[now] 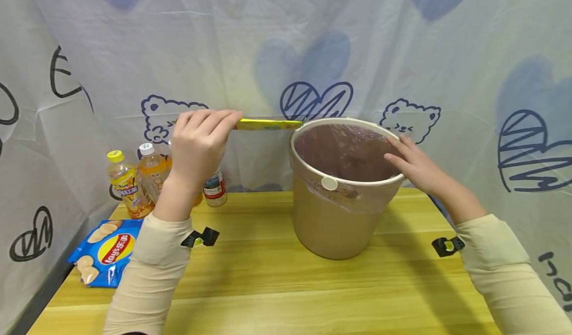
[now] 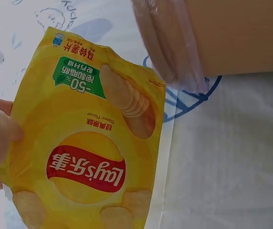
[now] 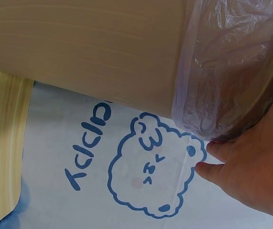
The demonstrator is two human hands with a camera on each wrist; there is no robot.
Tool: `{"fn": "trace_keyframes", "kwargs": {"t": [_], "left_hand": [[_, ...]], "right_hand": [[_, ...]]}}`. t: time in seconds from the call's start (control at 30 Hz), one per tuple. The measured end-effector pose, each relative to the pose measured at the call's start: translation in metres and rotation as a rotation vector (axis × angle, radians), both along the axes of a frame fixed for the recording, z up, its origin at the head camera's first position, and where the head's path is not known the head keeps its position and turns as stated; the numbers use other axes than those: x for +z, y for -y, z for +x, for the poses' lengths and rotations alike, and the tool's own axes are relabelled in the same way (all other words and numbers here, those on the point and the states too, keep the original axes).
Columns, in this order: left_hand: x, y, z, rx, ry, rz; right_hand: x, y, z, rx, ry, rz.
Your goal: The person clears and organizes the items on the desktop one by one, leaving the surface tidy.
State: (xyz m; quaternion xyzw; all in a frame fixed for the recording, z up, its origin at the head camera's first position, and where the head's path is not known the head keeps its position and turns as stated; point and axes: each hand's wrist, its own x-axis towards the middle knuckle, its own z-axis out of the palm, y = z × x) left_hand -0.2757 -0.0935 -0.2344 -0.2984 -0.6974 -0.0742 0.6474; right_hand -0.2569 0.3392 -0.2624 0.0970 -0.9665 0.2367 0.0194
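Note:
My left hand (image 1: 198, 141) pinches a yellow Lay's chip bag (image 2: 93, 119) by its edge and holds it up, left of the bin's rim. In the head view the bag (image 1: 270, 124) appears edge-on, its right end at the rim; in the left wrist view its printed front faces the camera. A beige trash bin (image 1: 335, 231) with a clear plastic liner (image 1: 366, 201) stands upright on the table. On the bin's right rim rests my right hand (image 1: 420, 168), with fingers extended. The right wrist view shows this hand (image 3: 251, 171) against the liner.
A blue Lay's bag (image 1: 107, 255) lies at the table's left. Behind it stand a yellow-capped bottle (image 1: 127, 186), a white-capped bottle (image 1: 152, 173) and a red-labelled container (image 1: 215, 188), some partly hidden by my left arm. A printed curtain (image 1: 250, 37) hangs behind the wooden table (image 1: 268, 285).

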Motion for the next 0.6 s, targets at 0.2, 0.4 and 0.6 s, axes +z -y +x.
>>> {"fn": "trace_keyframes", "kwargs": {"t": [0.2,0.4,0.6], "left_hand": [[0.0,-0.014,-0.002,-0.016,-0.021,-0.079],[-0.006,-0.028,-0.007,-0.021,-0.05,-0.163],[-0.013,-0.04,-0.01,-0.015,-0.009,-0.27]], "right_hand": [[0.0,0.001,0.0,0.004,-0.003,-0.005],[0.0,0.001,-0.001,-0.001,-0.001,-0.003],[0.0,0.001,0.0,-0.007,0.005,-0.003]]}}
